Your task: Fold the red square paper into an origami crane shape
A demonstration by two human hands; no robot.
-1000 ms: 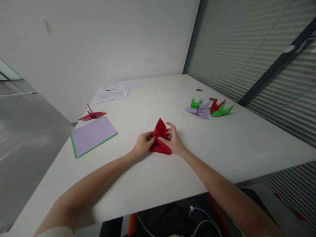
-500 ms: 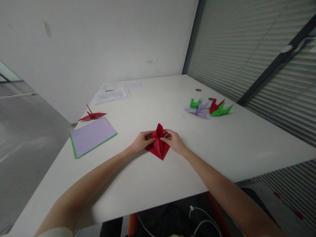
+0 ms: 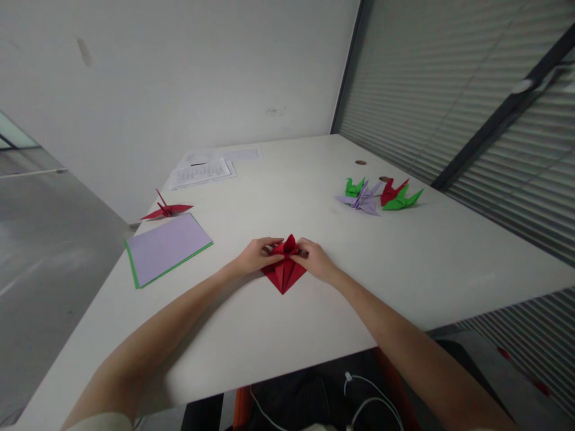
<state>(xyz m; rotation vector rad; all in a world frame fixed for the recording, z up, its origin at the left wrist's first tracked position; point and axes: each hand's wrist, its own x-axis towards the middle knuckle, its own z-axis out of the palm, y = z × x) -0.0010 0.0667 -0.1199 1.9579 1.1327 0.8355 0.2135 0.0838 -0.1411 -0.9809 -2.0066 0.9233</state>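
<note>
The left hand and the right hand grip opposite sides of the folded paper, thumbs close together, back from the middle of the surface's near edge. Along the left edge lie a purple sheet and a red crane; paper birds cluster toward the right edge.
</note>
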